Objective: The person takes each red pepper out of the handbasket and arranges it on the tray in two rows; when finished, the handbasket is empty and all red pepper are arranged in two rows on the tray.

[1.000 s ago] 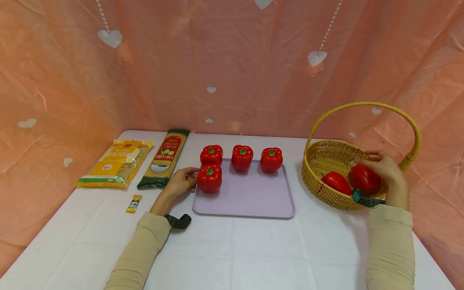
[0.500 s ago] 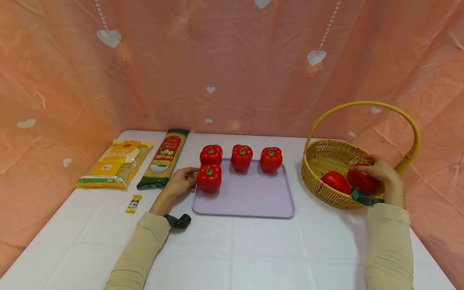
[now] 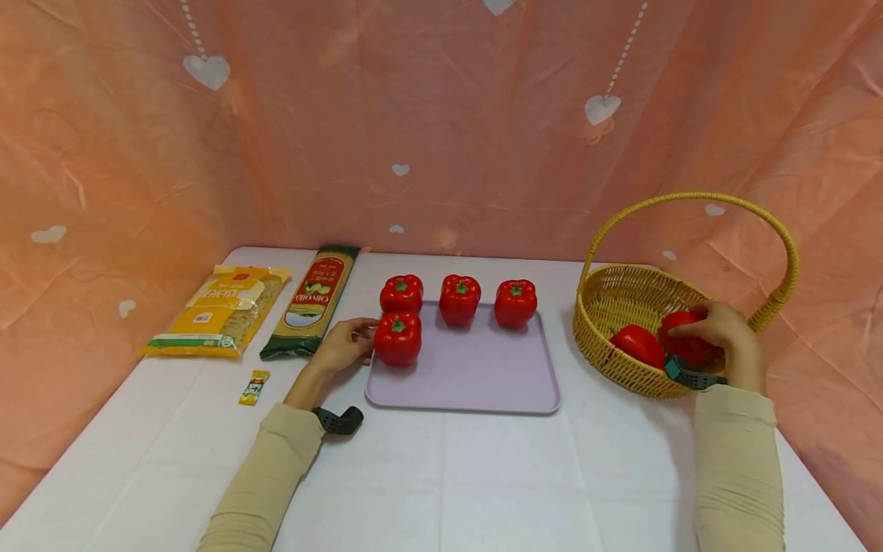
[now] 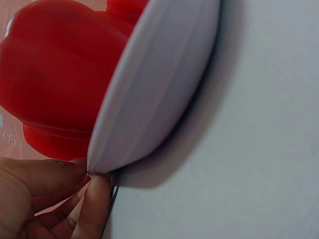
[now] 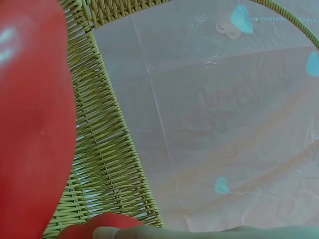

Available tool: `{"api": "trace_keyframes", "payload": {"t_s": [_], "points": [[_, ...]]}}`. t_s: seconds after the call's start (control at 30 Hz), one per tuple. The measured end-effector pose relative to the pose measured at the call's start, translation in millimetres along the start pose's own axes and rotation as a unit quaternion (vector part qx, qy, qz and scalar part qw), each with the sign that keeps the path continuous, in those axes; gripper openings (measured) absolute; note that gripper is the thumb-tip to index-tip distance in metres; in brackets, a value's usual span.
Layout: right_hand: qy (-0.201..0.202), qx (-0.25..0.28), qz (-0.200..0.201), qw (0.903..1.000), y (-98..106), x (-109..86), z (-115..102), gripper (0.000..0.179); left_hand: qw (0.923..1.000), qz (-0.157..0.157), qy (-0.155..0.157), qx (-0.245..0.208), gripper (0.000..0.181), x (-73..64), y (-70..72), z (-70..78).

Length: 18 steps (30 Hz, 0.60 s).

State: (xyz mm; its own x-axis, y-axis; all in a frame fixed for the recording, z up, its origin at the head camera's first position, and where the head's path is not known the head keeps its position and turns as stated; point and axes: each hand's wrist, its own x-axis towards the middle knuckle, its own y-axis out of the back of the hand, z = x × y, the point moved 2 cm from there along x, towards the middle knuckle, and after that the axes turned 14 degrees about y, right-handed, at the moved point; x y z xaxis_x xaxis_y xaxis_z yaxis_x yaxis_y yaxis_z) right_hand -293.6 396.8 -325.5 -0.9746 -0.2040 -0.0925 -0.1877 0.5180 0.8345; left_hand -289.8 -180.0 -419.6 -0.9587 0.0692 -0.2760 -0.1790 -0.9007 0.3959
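Note:
My left hand (image 3: 345,345) is at the left edge of a pale lilac tray (image 3: 476,376). In the left wrist view, its thumb and a finger (image 4: 94,204) pinch the tray's rim, close beside a red bell pepper (image 4: 65,64). On the right, my right hand (image 3: 727,330) reaches into a wicker basket (image 3: 614,368) and holds a red bell pepper (image 3: 679,341) from above, fingers curved over it. A second bell pepper (image 3: 638,346) lies beside it in the basket. A fingertip (image 5: 105,232) lies against red pepper skin in the right wrist view.
Several red bell peppers (image 3: 460,301) stand along the tray's back and left side. Left of the tray lie a green-ended pasta packet (image 3: 310,303), a yellow bag (image 3: 221,310) and a small sachet (image 3: 254,388). The basket's tall handle (image 3: 690,198) arches over it.
My right hand has shifted slightly left and down over the bell pepper in the basket, its fingers closing around it. The left hand stays at the tray's edge.

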Motion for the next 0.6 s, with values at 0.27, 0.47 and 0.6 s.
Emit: {"api": "trace_keyframes", "payload": {"t_s": [0.27,0.47,0.6], "points": [[0.026,0.032,0.024,0.9989,-2,1.4,-1,0.082,1.0000,0.001,0.002,-0.001,0.039,1.0,-0.4,-0.2],[0.077,0.069,0.097,0.9899,1,2.0,-16,0.076,0.9999,-0.001,0.009,-0.005,0.039,2.1,-0.4,-0.9],[0.104,0.098,0.128,0.9813,4,1.8,-27,0.072,0.9999,0.001,0.009,-0.005,0.038,1.1,-0.6,-0.4]]}}
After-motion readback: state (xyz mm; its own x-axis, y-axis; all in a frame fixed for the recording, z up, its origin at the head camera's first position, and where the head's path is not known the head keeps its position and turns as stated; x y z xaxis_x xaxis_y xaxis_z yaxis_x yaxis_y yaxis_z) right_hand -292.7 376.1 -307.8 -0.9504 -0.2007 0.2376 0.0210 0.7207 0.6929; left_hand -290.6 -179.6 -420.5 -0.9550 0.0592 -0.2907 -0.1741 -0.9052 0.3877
